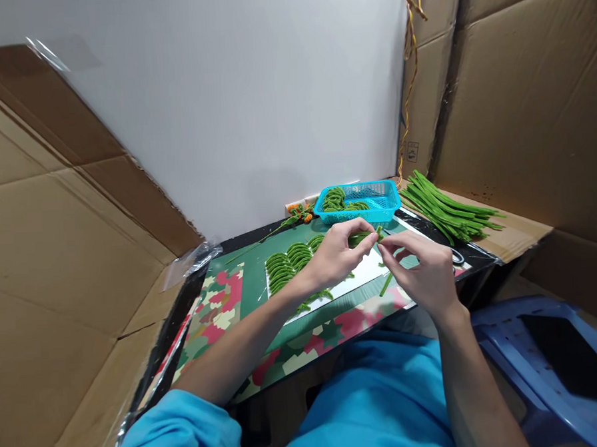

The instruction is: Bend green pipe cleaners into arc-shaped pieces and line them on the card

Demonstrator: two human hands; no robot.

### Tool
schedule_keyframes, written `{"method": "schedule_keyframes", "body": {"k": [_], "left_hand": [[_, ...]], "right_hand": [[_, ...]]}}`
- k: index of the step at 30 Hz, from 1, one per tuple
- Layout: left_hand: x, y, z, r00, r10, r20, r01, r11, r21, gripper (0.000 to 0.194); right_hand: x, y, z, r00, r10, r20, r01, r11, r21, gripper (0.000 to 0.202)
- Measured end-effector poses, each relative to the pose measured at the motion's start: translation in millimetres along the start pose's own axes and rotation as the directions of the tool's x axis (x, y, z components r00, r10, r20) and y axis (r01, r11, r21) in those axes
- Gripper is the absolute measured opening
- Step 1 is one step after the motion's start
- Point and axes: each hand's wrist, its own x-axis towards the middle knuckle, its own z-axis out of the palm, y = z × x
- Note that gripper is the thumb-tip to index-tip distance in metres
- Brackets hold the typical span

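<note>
A short green pipe cleaner is pinched between my two hands above the right part of a white sheet. My left hand has thumb and forefinger closed at its upper end, where a small fuzzy tip shows. My right hand pinches it just to the right, and the lower end hangs below those fingers. Under and left of my hands, rows of bent green pipe cleaner pieces lie on the sheet. My left hand and forearm hide part of these rows.
Behind my hands stands a blue plastic basket with bent green pieces in it. A bundle of long green pipe cleaners lies at right, near scissors. An orange-and-green flower stem rests at the back. Cardboard walls flank the table; a blue stool stands right.
</note>
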Motion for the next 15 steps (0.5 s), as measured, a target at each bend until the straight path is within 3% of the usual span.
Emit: {"method": "schedule_keyframes", "body": {"k": [5,11,15], "left_hand": [[-1.5,-0.3,2.5,0.995,0.087,-0.051,-0.080,0.987,0.139,0.030],[2.4,-5.4,3.8,0.999,-0.033,0.009,0.034,0.959,-0.280,0.038],[3.0,-6.9,5.0,0.998,-0.046,0.039,0.056,0.945,-0.321,0.041]], "right_hand": [[-0.2,-10.0,5.0,0.996,0.067,-0.065,-0.064,0.997,0.046,0.012],[-2.2,-7.9,10.4,0.987,0.080,-0.139,-0.081,0.997,0.001,0.010],[-2.8,-6.9,8.5,0.980,0.067,-0.187,-0.067,0.998,0.004,0.012]]}}
